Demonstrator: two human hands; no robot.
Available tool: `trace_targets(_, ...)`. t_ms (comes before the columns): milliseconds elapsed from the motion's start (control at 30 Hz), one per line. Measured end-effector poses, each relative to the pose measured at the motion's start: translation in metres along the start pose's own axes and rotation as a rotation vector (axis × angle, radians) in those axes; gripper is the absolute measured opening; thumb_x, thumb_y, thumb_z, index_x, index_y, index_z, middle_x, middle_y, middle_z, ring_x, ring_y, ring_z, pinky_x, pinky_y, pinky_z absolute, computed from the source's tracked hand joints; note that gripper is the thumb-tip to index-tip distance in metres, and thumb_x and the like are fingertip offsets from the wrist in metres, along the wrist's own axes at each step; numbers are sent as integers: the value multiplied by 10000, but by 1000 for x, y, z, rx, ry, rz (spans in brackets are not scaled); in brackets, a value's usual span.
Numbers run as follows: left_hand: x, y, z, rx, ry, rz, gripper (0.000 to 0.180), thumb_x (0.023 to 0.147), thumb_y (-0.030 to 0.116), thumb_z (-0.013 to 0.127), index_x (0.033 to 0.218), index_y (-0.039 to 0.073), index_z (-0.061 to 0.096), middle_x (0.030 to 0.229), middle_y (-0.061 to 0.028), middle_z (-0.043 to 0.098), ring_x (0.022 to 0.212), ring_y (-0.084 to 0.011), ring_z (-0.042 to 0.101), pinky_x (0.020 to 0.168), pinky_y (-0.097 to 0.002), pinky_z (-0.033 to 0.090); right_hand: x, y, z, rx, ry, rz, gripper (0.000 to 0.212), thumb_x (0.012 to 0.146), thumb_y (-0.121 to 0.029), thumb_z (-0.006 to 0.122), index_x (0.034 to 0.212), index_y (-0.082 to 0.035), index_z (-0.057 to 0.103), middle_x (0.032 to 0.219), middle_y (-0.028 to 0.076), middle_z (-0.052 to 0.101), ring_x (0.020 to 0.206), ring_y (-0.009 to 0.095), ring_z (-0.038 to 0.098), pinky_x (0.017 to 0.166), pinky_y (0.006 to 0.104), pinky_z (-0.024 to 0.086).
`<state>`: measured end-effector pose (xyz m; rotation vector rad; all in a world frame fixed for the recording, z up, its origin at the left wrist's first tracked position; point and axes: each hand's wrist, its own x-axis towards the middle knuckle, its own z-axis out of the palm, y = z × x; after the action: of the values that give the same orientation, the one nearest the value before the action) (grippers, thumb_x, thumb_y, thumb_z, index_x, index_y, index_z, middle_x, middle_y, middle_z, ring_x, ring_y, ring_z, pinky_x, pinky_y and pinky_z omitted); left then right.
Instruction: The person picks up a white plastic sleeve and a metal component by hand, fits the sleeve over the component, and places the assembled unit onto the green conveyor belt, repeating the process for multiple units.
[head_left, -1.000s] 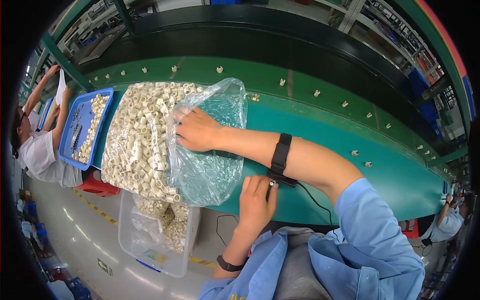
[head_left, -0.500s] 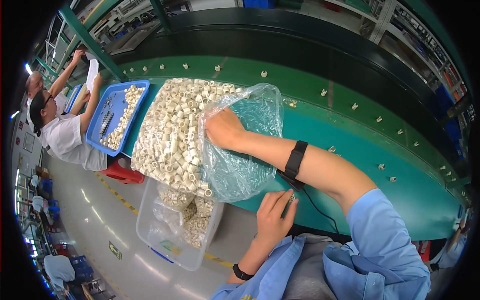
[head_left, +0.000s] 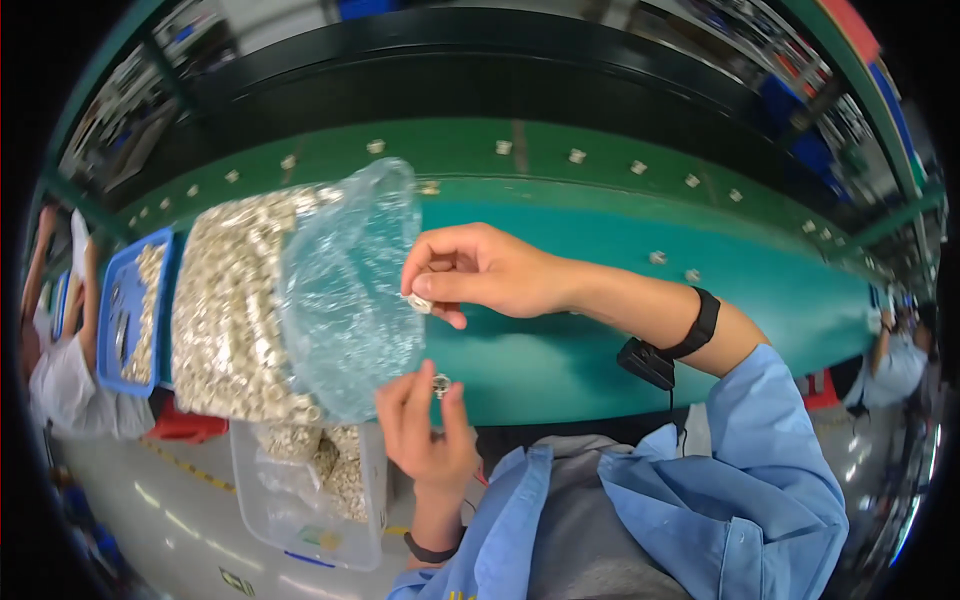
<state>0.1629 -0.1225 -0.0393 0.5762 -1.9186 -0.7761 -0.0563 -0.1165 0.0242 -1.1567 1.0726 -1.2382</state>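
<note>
My right hand [head_left: 490,268] is over the table, its thumb and fingers pinching a small cream plastic fitting [head_left: 421,303]. Just below it, nearer my body, my left hand [head_left: 428,432] holds a small round part with a dark, metallic-looking inside [head_left: 441,384] between thumb and fingers; its exact kind is too small to make out. To the left lies a large clear plastic bag [head_left: 350,290], packed with cream fittings [head_left: 235,310] and with its loose mouth spread toward my hands. The view is somewhat smeared by motion.
A blue tray [head_left: 160,262] with cream fittings and darker parts stands left of the bag. Below the table edge is a clear bin [head_left: 255,515] with bagged parts. Small fittings [head_left: 577,157] stand spaced along the green strip behind the table [head_left: 560,370]. People sit at both sides.
My right hand has come out of the bag and moved toward my left hand, now with a fitting. The left hand still holds its small part. The whole view has turned rightward.
</note>
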Motion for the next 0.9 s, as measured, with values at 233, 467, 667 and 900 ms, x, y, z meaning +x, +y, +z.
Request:
trace_targets(233, 23, 42, 50, -63, -124, 230, 377, 838, -73, 761, 1208, -27, 710, 1052, -135, 618, 914, -253, 615, 726, -341, 487, -135, -22, -9, 51, 236, -240, 209, 985, -94, 684, 1156, 26, 683, 951, 82, 683, 808, 140, 671, 732, 281, 545)
trace_targets(467, 14, 90, 101, -96, -259, 431, 397, 786, -93, 780, 1175, -37, 723, 1001, -128, 616, 864, -260, 611, 684, -359, 498, -230, -33, -1, -615, 618, -373, 180, 896, -36, 771, 1058, 33, 731, 892, 115, 726, 778, 161, 687, 695, 287, 556)
trace_targets(667, 8, 134, 135, -30, -307, 671, 357, 743, -70, 811, 1092, -55, 733, 931, -130, 619, 784, -274, 623, 647, -374, 515, -288, -39, -7, -573, 744, -313, 152, 889, -48, 784, 1012, 31, 746, 861, 108, 730, 753, 159, 689, 671, 283, 552)
trace_targets(900, 1, 169, 170, -32, -437, 817, 322, 740, -61, 817, 1049, -68, 729, 914, -132, 624, 778, -273, 632, 636, -373, 522, -336, -27, -32, -534, 813, -319, 148, 891, -55, 785, 1003, 32, 744, 861, 110, 733, 724, 153, 681, 645, 278, 541)
